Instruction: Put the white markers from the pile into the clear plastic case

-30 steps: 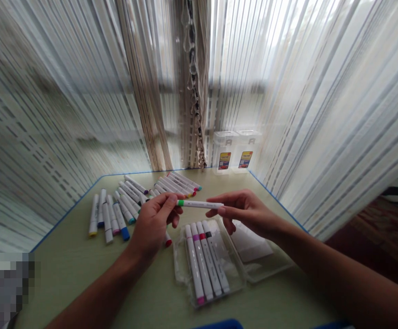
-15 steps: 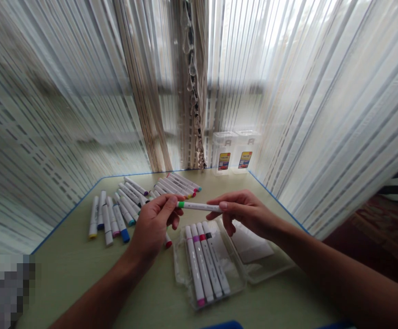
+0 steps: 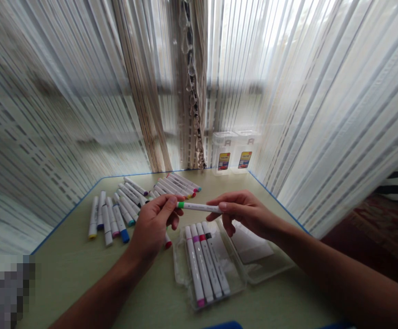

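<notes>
A white marker with a green band (image 3: 199, 207) is held level above the table between both hands. My left hand (image 3: 156, 219) pinches its green-banded end, and the tip there is hidden by the fingers. At the other end, my right hand (image 3: 247, 210) grips the barrel between thumb and fingers. Below the hands lies an open clear plastic case (image 3: 235, 278). Several white markers (image 3: 206, 260) rest side by side in its left half, with pink, purple, red and black bands. A white sheet (image 3: 252, 244) is in the case's other half, under my right hand.
Loose markers (image 3: 108, 219) with coloured ends lie on the pale green table (image 3: 72, 278) at the left. Another group of markers (image 3: 178, 185) is at the back. Two clear cases with labels (image 3: 235, 153) stand at the far edge, before string curtains (image 3: 82, 91).
</notes>
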`<state>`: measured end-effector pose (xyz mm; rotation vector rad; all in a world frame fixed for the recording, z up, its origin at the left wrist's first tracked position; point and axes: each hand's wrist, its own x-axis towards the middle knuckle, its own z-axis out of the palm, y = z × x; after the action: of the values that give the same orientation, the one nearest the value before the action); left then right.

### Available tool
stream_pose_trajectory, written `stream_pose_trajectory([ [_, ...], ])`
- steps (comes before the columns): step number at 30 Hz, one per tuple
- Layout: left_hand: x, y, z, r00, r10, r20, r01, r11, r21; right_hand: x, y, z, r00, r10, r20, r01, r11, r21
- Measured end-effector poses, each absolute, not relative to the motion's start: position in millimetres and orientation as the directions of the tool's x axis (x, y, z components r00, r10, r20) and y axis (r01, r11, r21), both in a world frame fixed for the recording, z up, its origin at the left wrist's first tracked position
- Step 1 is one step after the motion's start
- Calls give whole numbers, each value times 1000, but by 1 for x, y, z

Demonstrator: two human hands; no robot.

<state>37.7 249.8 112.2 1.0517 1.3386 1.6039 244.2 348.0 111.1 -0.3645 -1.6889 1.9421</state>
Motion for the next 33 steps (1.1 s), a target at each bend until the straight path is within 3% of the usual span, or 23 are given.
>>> stream_pose_trajectory([
  [33,36,252,109,-346,929,130,-38,-152,988,243,348,111,-807,571,149,-215,-50,-975],
])
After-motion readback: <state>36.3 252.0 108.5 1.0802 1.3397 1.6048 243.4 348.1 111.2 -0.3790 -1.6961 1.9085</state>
